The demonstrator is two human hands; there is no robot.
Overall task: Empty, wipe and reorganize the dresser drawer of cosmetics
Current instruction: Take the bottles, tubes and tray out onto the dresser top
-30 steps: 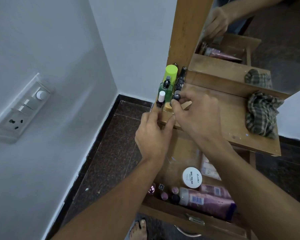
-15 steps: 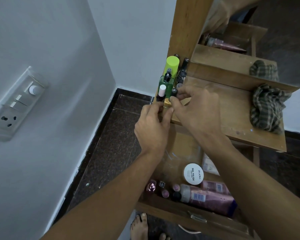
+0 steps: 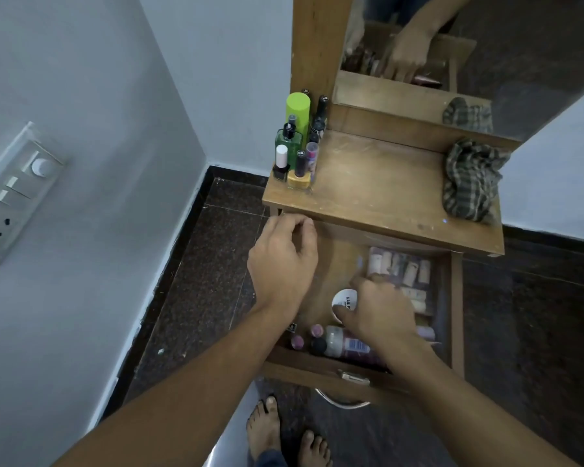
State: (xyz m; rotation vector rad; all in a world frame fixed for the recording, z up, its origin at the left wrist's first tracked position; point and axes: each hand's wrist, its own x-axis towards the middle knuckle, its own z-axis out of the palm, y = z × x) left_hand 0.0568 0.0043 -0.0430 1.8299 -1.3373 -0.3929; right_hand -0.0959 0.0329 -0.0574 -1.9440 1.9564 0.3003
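The dresser drawer (image 3: pixel 456 298) stands pulled out below the wooden dresser top (image 3: pixel 378 187). Inside lie a white round jar (image 3: pixel 344 297), a pink bottle (image 3: pixel 349 345) on its side, small pink-capped bottles (image 3: pixel 316 330) and several sachets (image 3: pixel 398 264) at the back. My right hand (image 3: pixel 381 310) reaches into the drawer, thumb and fingers curled around the white jar. My left hand (image 3: pixel 284 261) hovers over the drawer's left side, fingers loosely curled, holding nothing. On the top's left corner stand a lime-green can (image 3: pixel 298 109), a green glass bottle (image 3: pixel 288 143) and nail polishes (image 3: pixel 299 176).
A crumpled checked cloth (image 3: pixel 471 180) lies at the right end of the dresser top, under the mirror (image 3: pixel 452 45). A switchboard (image 3: pixel 11 193) is on the left wall. My bare feet (image 3: pixel 267 423) stand on the dark floor in front of the drawer.
Both hands have left the bottle cluster on the dresser top. My right hand dropped into the drawer onto the white jar; my left hand drew back over the drawer's left side.
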